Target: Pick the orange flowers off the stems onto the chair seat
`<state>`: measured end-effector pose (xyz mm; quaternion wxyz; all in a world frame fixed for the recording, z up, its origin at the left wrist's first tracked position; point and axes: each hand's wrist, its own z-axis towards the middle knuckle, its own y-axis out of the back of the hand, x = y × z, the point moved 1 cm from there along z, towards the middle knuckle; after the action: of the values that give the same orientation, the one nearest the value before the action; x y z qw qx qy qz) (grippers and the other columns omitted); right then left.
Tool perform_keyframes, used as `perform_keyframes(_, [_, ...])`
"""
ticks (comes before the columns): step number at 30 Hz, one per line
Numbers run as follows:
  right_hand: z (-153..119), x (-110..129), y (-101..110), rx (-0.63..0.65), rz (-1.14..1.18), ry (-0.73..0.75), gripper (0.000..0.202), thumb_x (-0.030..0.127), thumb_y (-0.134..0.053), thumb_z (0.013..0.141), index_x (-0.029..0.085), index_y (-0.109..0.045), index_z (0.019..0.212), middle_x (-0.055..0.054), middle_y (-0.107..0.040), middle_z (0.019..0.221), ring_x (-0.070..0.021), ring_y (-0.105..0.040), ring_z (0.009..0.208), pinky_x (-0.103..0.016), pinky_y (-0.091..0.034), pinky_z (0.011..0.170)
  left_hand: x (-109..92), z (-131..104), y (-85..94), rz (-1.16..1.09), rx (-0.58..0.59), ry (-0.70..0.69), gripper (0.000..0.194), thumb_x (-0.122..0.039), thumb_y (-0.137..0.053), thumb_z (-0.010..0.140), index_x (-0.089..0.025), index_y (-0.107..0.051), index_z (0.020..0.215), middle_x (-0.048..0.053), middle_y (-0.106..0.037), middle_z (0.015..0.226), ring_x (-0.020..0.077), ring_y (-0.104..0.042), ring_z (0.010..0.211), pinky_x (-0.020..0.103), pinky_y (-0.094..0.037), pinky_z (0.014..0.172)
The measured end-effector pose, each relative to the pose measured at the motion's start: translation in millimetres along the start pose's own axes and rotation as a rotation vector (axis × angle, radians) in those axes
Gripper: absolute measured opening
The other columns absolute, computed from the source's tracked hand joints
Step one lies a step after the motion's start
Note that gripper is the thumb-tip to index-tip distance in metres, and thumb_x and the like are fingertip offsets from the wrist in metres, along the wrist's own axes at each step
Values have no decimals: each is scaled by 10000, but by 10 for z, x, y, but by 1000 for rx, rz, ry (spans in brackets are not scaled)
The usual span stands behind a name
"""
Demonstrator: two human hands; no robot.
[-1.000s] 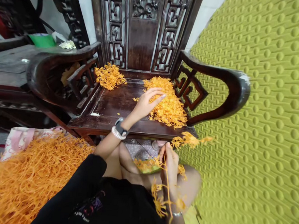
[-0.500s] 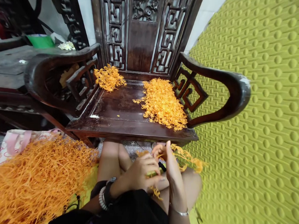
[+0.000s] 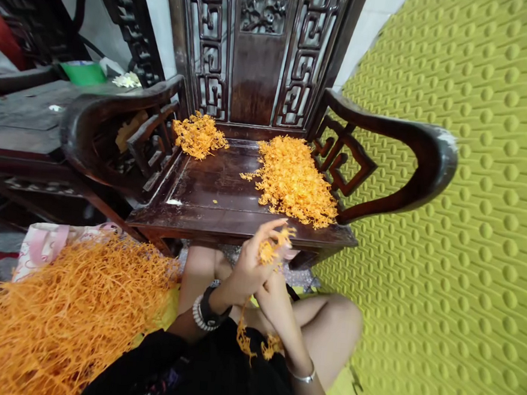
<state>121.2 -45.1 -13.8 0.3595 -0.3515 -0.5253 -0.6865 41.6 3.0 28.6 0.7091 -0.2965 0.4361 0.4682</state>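
My left hand (image 3: 250, 263) is raised in front of the chair seat, pinching a small clump of orange strands (image 3: 269, 250). My right hand (image 3: 274, 297) sits just below it, mostly hidden behind the left, gripping an orange strand bundle (image 3: 253, 340) that hangs down over my lap. A large heap of trimmed orange pieces (image 3: 294, 181) lies on the right of the dark wooden chair seat (image 3: 214, 188). A smaller heap (image 3: 199, 134) lies at the seat's back left corner.
A big pile of long orange strands (image 3: 61, 310) lies on a pink bag (image 3: 43, 245) at my left. The carved chair's armrests (image 3: 403, 135) flank the seat. A bumpy green mat (image 3: 470, 206) covers the right side. A dark table (image 3: 21, 108) stands left.
My left hand left the heap on the seat, came down to my lap, and now lifts a small clump. My right hand lowered its bundle toward my lap.
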Motion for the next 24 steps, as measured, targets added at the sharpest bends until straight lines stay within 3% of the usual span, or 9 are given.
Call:
perform_keyframes(3, [-94, 67, -3, 72, 2, 11, 420, 337, -466, 856, 213, -288, 496, 44, -296, 456, -93, -271, 444, -267, -223, 462, 43, 93, 99, -156, -126, 134, 278, -433, -571, 870, -178, -589, 981, -27, -588, 606, 84, -529, 515, 198, -448, 541])
perform_keyframes(5, [-149, 94, 11, 102, 41, 39, 471, 416, -467, 873, 210, -252, 508, 54, -259, 468, -83, -251, 455, -258, -212, 469, 46, 138, 188, -180, -204, 179, 345, -493, -596, 835, -167, -554, 731, -69, -456, 465, 49, -402, 388, 169, -349, 426])
perform_keyframes(10, [-263, 204, -28, 186, 260, -20, 564, 509, -283, 959, 202, -280, 486, 42, -277, 456, -77, -257, 438, -253, -221, 461, -63, 228, 383, -123, -479, 175, 558, -602, -567, 803, -162, -432, 489, -63, -383, 397, 27, -314, 312, 170, -210, 326])
perform_keyframes(13, [-330, 380, 2, 265, 385, -86, 566, 549, -323, 943, 202, -298, 496, 46, -275, 464, -80, -240, 441, -259, -215, 463, -185, 288, 454, -78, -565, 125, 595, -597, -565, 809, -162, -412, 433, -57, -366, 368, 29, -312, 313, 175, -210, 325])
perform_keyframes(15, [-372, 510, 76, 316, 437, -119, 564, 571, -328, 935, 204, -303, 507, 48, -271, 471, -85, -235, 449, -265, -218, 472, -269, 338, 477, -71, -554, 86, 602, -583, -562, 819, -164, -410, 414, -52, -375, 362, 34, -327, 314, 179, -219, 324])
perform_keyframes(19, [-418, 659, 250, 421, 529, -180, 567, 571, -309, 943, 203, -320, 512, 45, -290, 474, -89, -248, 460, -272, -233, 495, -378, 448, 417, -111, -421, 28, 610, -569, -525, 852, -169, -429, 401, -48, -380, 341, 39, -332, 295, 189, -212, 313])
perform_keyframes(24, [-428, 643, 378, 347, 635, -237, 578, 574, -338, 936, 205, -299, 492, 47, -281, 465, -90, -249, 470, -277, -229, 507, -308, 641, 147, -116, -197, 22, 613, -597, -498, 852, -170, -434, 417, -48, -397, 356, 35, -352, 301, 197, -218, 326])
